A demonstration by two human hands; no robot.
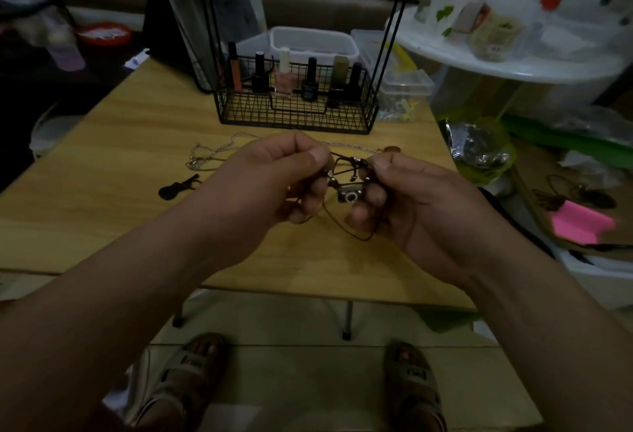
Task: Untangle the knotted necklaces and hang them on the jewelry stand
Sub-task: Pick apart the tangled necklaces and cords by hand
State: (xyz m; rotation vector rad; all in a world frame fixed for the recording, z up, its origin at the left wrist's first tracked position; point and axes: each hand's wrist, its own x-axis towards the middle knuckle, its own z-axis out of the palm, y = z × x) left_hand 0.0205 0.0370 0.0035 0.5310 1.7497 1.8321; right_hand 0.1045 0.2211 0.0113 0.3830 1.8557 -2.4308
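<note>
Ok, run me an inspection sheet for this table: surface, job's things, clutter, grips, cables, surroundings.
Surface: wooden table, dimly lit.
Job's things: dark cord necklace with a camera charm, held up between both hands; silver chain and black guitar pendant lying on the table; wire stand behind, its top out of frame.
Clutter: nail polish bottles in the stand's basket; clear plastic tubs behind it.
Grips: left hand and right hand each pinch the cord.
Cables: nothing seen.
Surroundings: white round table with containers at right; pink paper below it; tiled floor.
</note>
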